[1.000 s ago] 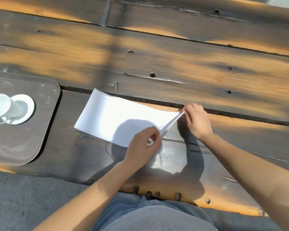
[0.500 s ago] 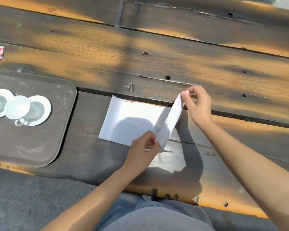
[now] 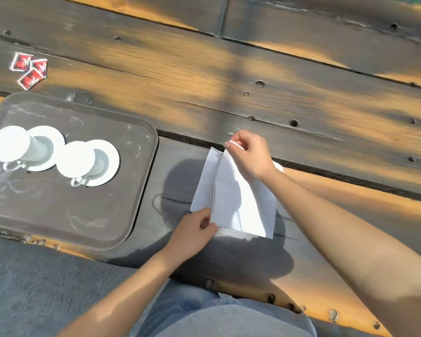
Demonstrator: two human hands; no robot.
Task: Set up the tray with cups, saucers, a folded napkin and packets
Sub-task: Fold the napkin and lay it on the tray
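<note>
Blue denim fills the nearest edge of the view, a lap (image 3: 219,319) pressed up to the bench (image 3: 204,76), with grey rough ground (image 3: 34,288) to the left below it. The bench is made of dark, weathered wooden planks, their grain cracked and dotted with nail holes, worn to orange where sunlight falls in streaks; rusty bolt heads line its near edge. On the closest plank lies the white napkin (image 3: 248,205), a thin smooth sheet partly folded over itself, its upper flap raised so that a narrow strip of the lower layer shows at the left. The left hand (image 3: 192,233) pinches the flap's near corner, fingers (image 3: 206,223) pressed together on the paper. The right hand (image 3: 249,154) pinches the flap's far corner just above the gap between planks, fingers (image 3: 231,145) closed on the edge, and the forearm crosses over the sheet's right side. Left of the napkin, apart from it, sits a dark rounded-corner tray (image 3: 83,222), scuffed with pale marks. On its far left part stand two white cups (image 3: 75,159) with small handles, each on a round white saucer (image 3: 108,164), the saucers just beside each other. Beyond the tray, on the next plank, three small red packets (image 3: 31,69) with white borders lie clustered, overlapping.
</note>
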